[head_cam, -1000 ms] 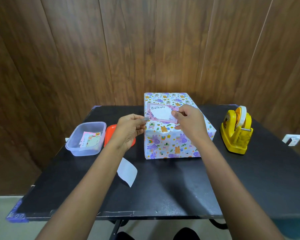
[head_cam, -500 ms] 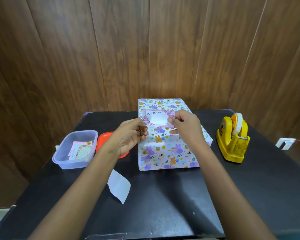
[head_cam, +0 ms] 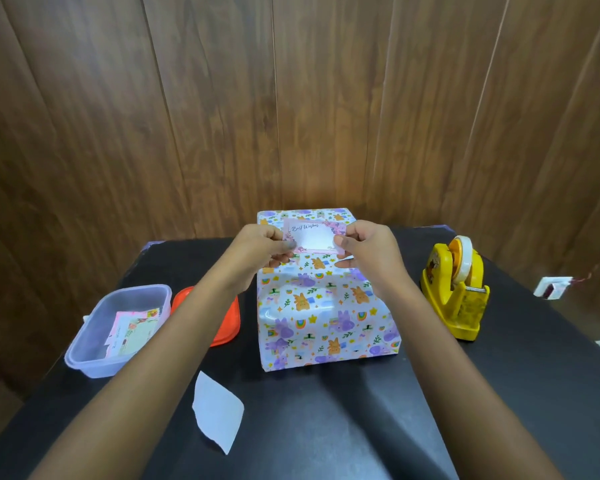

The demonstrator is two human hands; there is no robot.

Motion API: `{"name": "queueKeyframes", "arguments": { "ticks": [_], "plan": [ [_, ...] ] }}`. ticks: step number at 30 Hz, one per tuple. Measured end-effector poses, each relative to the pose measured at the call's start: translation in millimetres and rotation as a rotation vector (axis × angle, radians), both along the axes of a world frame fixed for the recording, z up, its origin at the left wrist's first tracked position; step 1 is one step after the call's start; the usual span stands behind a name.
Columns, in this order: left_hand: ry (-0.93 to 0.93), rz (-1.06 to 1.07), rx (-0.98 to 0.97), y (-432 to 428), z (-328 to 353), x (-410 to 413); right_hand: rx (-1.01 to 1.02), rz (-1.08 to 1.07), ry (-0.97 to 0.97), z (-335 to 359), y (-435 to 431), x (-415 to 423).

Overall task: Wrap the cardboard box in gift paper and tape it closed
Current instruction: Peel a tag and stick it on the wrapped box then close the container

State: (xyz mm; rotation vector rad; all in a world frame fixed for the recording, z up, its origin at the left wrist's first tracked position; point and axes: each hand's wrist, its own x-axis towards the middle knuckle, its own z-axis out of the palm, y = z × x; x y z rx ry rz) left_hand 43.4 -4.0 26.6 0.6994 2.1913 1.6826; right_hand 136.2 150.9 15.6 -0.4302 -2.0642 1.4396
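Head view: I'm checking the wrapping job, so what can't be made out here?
- Head view: whether the pink Best Wishes card touches the patterned gift-wrapped box; the left hand and right hand pinching it hide its ends.
- Head view: the box's far face, hidden by its own bulk.
- Head view: print on cards in the clear plastic tub, too small.
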Motion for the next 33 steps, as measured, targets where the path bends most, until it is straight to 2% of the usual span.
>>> {"name": "queueKeyframes", "arguments": {
  "ticks": [8,11,16,25,29,33],
  "plan": [
    [-0.023,0.059,0.009,27.5,2.0,-26.5,-0.158,-0.088,-0.089,3.6,18.4,-27.2],
    [0.008,0.082,-0.051,40.8,3.7,-42.2,-0.249,-0.127,-0.143,6.5,26.6,-40.1],
    [-0.058,0.074,-0.131,65.5,8.8,-76.6,-0.338,-0.179,-0.232,10.6,46.2,-70.4],
    [-0.098,0.042,-0.301,105.1,8.9,-113.7,-0.286,-0.259,-0.33,6.1,72.3,-112.2],
    [0.059,0.096,-0.334,116.7,-1.8,-128.5,-0.234,-0.281,-0.368,3.6,78.9,-127.2],
    [0.311,0.147,-0.547,127.7,-3.3,-135.3,-0.176,-0.315,-0.405,2.0,83.1,-143.9]
  ]
}}
